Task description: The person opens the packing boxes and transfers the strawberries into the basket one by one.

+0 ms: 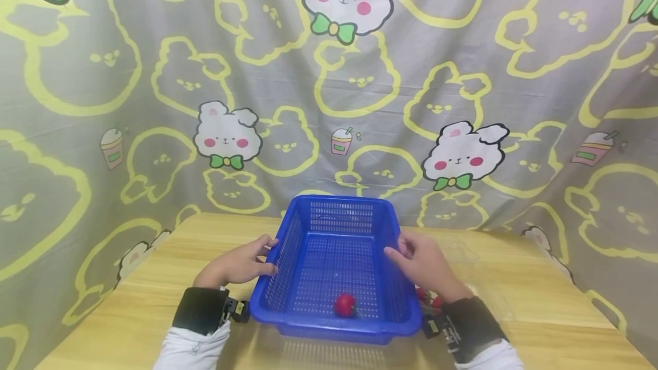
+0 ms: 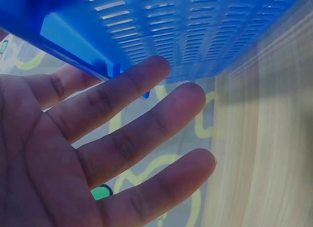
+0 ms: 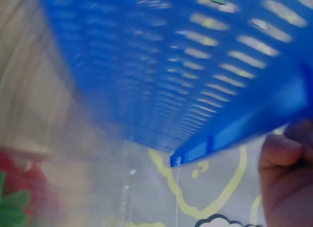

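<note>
A blue plastic basket (image 1: 334, 322) with slotted walls is held at both long sides, its near end appearing raised over its shadow. Inside, near the front wall, lies a small round red fruit (image 1: 344, 305); its kind is unclear. My left hand (image 1: 247, 261) holds the left rim with thumb and index finger; the other fingers (image 2: 161, 114) stretch out below it in the left wrist view. On the opposite side my right hand (image 1: 424, 261) grips the rim, thumb on top. Beside the basket, under the right forearm, are red things (image 1: 429, 297) with green leaves (image 3: 13, 207), blurred in the right wrist view.
A pale wooden table (image 1: 560, 313) bears the scene. Clear plastic (image 1: 485, 284), perhaps a transparent container, lies right of the basket. A patterned grey cloth (image 1: 288, 84) hangs behind and along both sides.
</note>
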Demonstrator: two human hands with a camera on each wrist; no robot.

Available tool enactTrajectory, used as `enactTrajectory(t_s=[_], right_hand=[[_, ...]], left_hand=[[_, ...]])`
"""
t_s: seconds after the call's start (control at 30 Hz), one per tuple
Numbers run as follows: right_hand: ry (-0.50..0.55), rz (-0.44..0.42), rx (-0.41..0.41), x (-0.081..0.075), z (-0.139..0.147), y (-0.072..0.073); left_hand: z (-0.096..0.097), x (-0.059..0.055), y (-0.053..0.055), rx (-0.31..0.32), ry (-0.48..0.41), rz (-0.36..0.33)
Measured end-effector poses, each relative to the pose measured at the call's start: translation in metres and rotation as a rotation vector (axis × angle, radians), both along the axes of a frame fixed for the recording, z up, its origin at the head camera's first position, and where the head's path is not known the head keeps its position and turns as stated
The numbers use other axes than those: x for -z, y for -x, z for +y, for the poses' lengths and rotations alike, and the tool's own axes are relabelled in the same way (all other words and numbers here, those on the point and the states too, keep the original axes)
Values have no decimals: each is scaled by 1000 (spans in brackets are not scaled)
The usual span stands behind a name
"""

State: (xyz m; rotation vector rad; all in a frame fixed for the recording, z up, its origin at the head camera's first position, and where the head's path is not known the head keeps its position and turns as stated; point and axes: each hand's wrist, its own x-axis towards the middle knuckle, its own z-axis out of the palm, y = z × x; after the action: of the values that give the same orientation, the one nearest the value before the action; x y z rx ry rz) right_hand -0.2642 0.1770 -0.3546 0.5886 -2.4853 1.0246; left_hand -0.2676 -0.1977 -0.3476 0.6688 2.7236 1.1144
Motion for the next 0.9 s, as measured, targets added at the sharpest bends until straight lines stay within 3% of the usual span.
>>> enactTrajectory(t_s=[0.07, 0.13, 0.2, 0.37, 0.4, 0.47, 0.6, 0.7, 0.8, 0.9], right_hand=[[82, -113, -60, -2, 7, 0], [204, -231, -186, -4, 14, 1], [363, -351, -389, -4, 22, 2], [777, -647, -1014, -1, 37, 12], [822, -693, -1109, -1, 40, 13], [856, -756, -1209, -1, 45, 16], [788, -825, -1211, -1, 52, 17], [640, -813, -1121, -1, 56, 14], [436, -736, -1007, -1, 62, 10], [107, -503, -788, -4, 69, 6]], left_hand=[[0, 0, 0, 1, 2, 0], [1, -1, 0, -1, 1, -4], [1, -1, 0, -5, 0, -6], [2, -2, -1, -16, 1, -13], [2, -2, -1, -16, 1, -14], [2, -2, -1, -17, 0, -14], [1, -1, 0, -16, -3, -16], [1, -1, 1, -18, -4, -16], [1, -1, 1, -20, 1, -14], [1, 0, 2, -19, 5, -16]])
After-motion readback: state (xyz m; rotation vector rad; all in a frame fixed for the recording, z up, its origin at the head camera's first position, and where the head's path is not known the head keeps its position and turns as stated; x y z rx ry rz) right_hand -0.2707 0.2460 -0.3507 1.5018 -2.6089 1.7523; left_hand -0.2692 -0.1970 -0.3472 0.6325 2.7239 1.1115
